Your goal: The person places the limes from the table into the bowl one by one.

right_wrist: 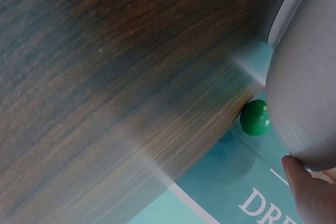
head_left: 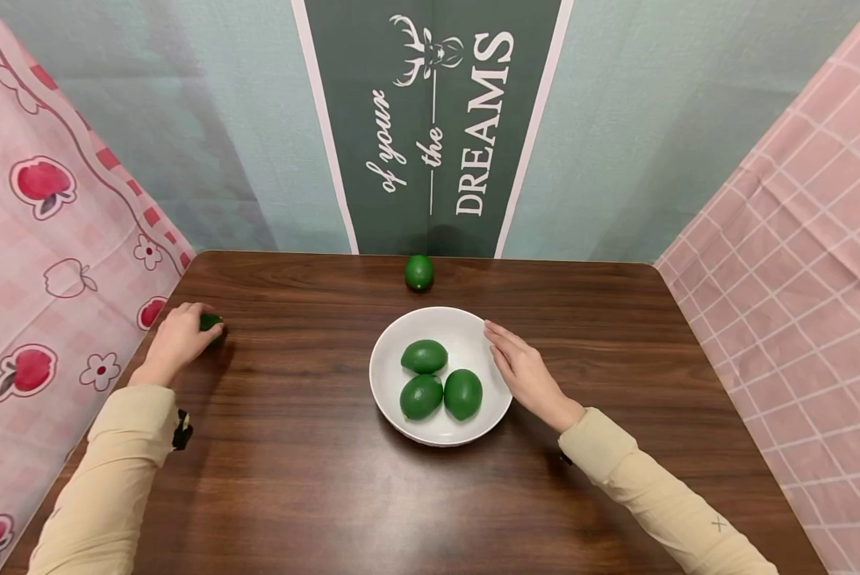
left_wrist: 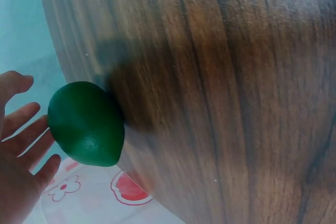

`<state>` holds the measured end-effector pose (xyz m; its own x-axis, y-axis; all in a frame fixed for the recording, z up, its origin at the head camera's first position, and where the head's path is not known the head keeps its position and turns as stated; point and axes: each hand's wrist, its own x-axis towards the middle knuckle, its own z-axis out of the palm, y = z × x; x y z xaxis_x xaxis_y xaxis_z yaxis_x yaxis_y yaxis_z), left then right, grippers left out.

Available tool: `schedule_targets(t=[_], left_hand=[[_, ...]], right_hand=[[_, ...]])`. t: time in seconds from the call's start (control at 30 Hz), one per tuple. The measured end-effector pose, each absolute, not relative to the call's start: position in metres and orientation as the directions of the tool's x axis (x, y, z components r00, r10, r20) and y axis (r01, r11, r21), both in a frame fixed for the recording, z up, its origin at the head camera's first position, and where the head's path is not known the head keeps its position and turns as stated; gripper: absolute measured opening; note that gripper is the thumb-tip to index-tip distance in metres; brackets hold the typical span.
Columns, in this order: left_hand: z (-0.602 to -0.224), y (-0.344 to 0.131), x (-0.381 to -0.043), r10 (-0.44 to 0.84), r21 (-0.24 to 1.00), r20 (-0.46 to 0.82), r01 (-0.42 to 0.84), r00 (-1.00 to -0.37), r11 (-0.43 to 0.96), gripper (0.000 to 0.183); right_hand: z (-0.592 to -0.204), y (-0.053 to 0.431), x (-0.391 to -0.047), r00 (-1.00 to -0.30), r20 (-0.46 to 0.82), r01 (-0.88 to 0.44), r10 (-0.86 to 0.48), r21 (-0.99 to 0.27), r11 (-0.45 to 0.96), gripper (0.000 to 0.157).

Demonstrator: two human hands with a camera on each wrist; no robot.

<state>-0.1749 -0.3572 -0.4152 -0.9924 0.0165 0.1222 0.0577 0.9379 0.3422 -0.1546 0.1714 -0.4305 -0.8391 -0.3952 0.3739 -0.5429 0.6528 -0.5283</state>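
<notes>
At the table's far left, my left hand (head_left: 180, 339) reaches over a green lime (head_left: 210, 322). In the left wrist view its fingers are spread beside the lime (left_wrist: 88, 124), with the thumb standing apart from it. My right hand (head_left: 529, 374) rests against the right side of a white bowl (head_left: 386, 339), fingers straight and together near the rim. The right wrist view shows the thumb touching the outside of the bowl (right_wrist: 304, 87). Three limes lie in the bowl: one at the back (head_left: 425, 356), one at front left (head_left: 421, 397), one at right (head_left: 463, 394).
Another lime (head_left: 418, 272) stands behind the bowl near the back edge of the brown wooden table (head_left: 293, 479). A teal curtain (head_left: 257, 120) hangs behind the table, with pink patterned cloths (head_left: 77, 239) at the left and a pink checked one (head_left: 796, 263) at the right.
</notes>
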Motion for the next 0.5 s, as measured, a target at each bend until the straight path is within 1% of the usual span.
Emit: schedule_targets(t=[0.2,0.5], left_hand=[[-0.4185,-0.3609,-0.1736,0.006,0.345,0.124,0.048,-0.992,0.937,0.039],[-0.4243,-0.3631,-0.1703,-0.036,0.356,0.086,-0.003,-0.996,0.935,0.045]], right_hand=[[-0.4309,0.1713,-0.1546,-0.838,0.377,-0.544,-0.394,-0.532,0.649,0.032],[-0.4305,0.1708,-0.1546,-0.839,0.376,-0.543,-0.394,-0.532,0.65,0.032]])
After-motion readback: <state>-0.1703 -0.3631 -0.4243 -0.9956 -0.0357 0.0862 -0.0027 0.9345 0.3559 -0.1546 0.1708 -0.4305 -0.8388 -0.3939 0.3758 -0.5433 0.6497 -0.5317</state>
